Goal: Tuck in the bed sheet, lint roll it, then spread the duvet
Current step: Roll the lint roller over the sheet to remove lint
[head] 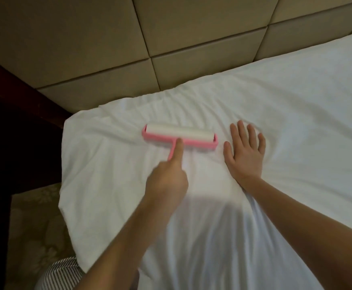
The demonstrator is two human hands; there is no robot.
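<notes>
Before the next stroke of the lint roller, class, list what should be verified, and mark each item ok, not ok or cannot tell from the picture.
1. Left hand holds the lint roller by its handle, index finger along it: ok.
2. Roll lies on the bed sheet: ok.
3. Right hand is flat on the sheet, beside the roller and apart from it: ok.
4. Sheet smooth around the roller: not ok, creases run under and past it towards the headboard.
5. Sheet tucked in at the near corner: cannot tell, the underside is hidden.
6. Sticky surface still clean: cannot tell.
</notes>
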